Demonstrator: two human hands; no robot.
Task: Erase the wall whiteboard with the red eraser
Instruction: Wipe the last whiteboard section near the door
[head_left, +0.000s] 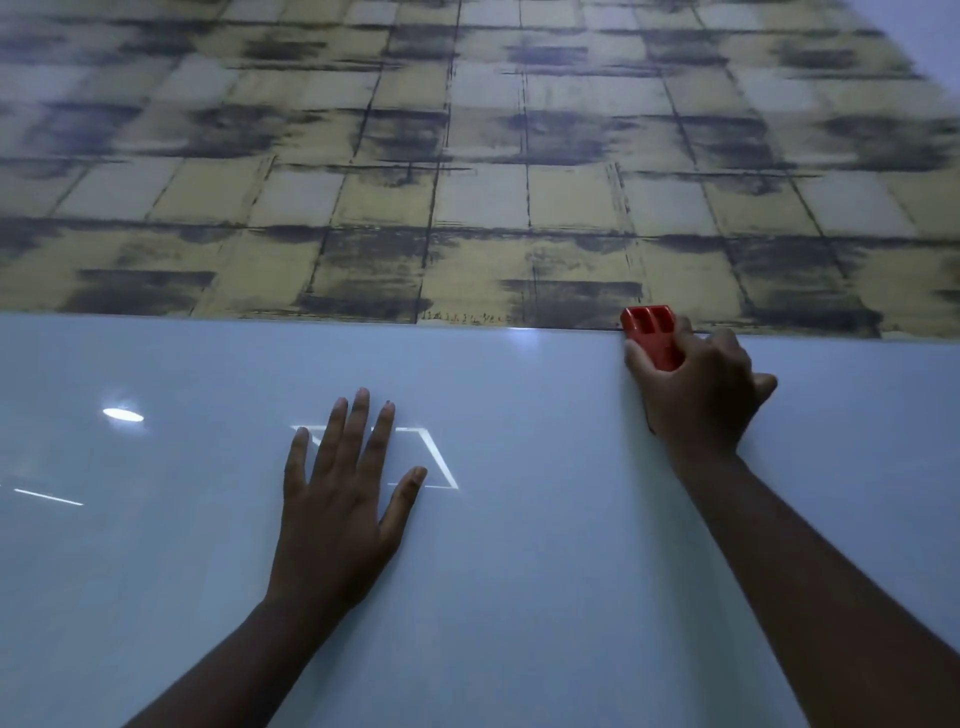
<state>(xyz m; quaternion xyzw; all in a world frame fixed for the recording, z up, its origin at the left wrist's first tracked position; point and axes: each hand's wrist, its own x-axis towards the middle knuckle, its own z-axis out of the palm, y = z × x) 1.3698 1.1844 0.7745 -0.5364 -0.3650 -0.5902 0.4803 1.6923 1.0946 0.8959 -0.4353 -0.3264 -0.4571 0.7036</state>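
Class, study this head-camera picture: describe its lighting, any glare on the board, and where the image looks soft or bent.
Head view: dim, bluish light; bright glare spots on the glossy whiteboard, one oval at left, one at its top edge; reflected bright lines beside the flat left hand; patterned wall above looks blurred; lines there bow from the wide lens; right hand gripping the red eraser stays fairly sharp.

Quick count from what's in view: one whiteboard (519, 571), one red eraser (652, 338), and two hands, the left hand (343, 499) and the right hand (696, 395). On the glossy board surface I make out three bright reflections: one oval spot (123, 415), one short streak (49, 497), and one angular outline (436, 457). One patterned wall (467, 156) above.
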